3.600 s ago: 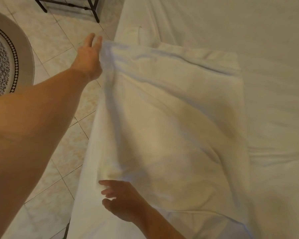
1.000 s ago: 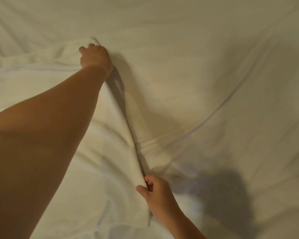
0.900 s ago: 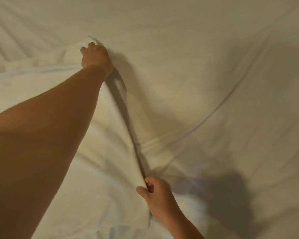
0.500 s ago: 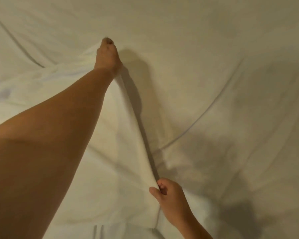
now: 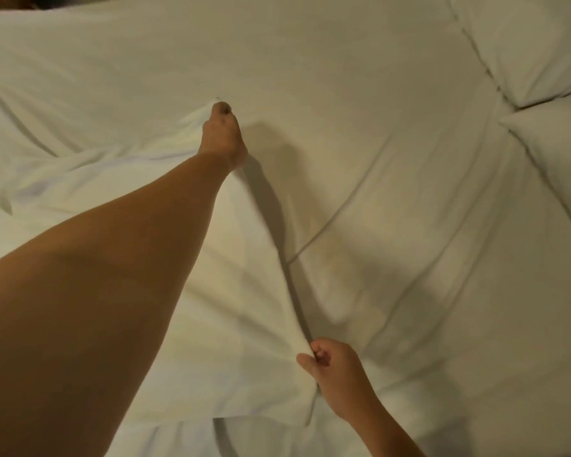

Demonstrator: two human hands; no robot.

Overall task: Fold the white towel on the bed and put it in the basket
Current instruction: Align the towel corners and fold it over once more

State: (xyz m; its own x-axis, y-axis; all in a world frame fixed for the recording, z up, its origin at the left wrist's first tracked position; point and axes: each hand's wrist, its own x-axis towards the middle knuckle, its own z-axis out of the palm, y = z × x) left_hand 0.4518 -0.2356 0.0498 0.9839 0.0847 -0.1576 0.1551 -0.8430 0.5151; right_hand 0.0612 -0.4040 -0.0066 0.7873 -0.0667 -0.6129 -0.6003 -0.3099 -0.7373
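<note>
The white towel [image 5: 238,324] lies spread over the left half of the bed, its right edge lifted off the sheet. My left hand [image 5: 223,136] is stretched far out and pinches the towel's far right corner. My right hand [image 5: 330,364] is close to me and grips the near end of the same edge between thumb and fingers. The edge runs taut between both hands and throws a shadow on the sheet. My left forearm hides much of the towel's left part. No basket is in view.
The bed's white sheet [image 5: 409,192] fills the view, creased in long lines. Two white pillows [image 5: 524,44] [image 5: 561,153] lie at the upper right. A loose white fold [image 5: 47,186] bunches at the left.
Both hands have carried the towel's edge to the right across the bed and lifted it. The view has swung right, off the floor, bringing the pillows in.
</note>
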